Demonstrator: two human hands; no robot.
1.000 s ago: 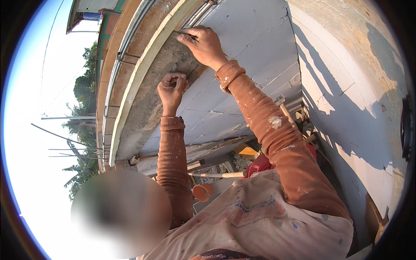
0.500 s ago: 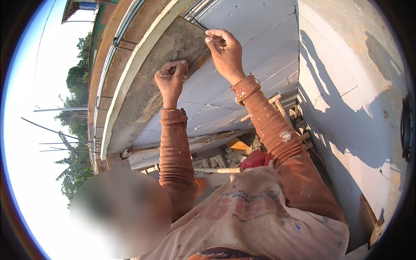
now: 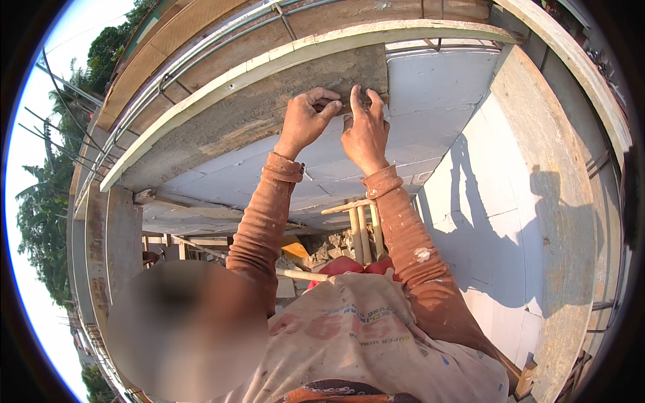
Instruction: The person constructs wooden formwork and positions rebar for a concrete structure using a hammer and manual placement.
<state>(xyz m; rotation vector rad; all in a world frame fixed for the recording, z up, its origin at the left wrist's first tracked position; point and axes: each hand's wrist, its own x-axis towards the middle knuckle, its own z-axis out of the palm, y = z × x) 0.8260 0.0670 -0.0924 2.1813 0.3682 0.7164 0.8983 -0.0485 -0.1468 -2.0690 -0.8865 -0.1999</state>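
Both hands are raised close together against the rough, mortar-smeared wooden board [image 3: 222, 121] along the top of the wall. My left hand [image 3: 308, 122] is closed, thumb and forefinger pinched near the board's lower part; whatever lies between them is too small to make out. Just right of it, my right hand [image 3: 365, 134] has its forefinger and middle finger stretched upward, apart from the thumb, near the board's right end. I see nothing plainly held in it. Pale block wall [image 3: 430, 84] shows behind and beneath the hands.
Steel rods [image 3: 168, 79] run beyond the board's pale upper edge. To the right stands a white block wall [image 3: 500, 235] with a wooden board [image 3: 557, 174] along its top. Below are a wooden ladder-like frame [image 3: 359, 232] and rubble [image 3: 327, 250]. A blurred patch covers the lower left.
The view has swung, bringing more of the right wall's top board into sight. My hands have come closer together, side by side. The right hand's fingers have straightened out of a pinch.
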